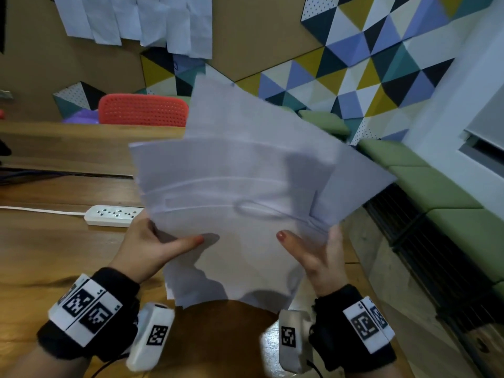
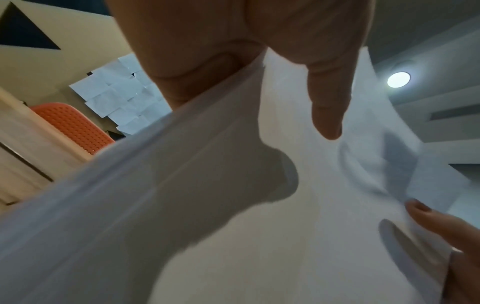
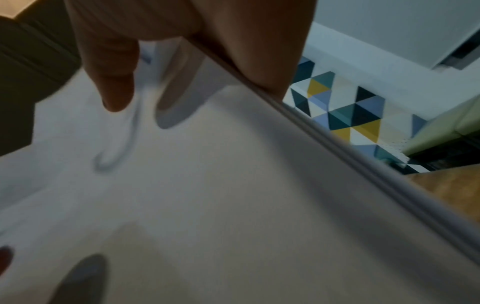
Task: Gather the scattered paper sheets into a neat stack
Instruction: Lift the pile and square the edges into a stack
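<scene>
A fanned bundle of white paper sheets is held up above the wooden table, its edges uneven and splayed. My left hand grips the bundle's lower left edge, thumb on top and fingers hidden behind. My right hand grips the lower right edge the same way. In the left wrist view the sheets fill the frame, with my thumb pressed on them. In the right wrist view the papers are pinched between thumb and fingers at their edge.
A white power strip with its cable lies on the wooden table to the left. A red chair stands behind the table. Green bench cushions run along the right wall. More sheets hang on the wall.
</scene>
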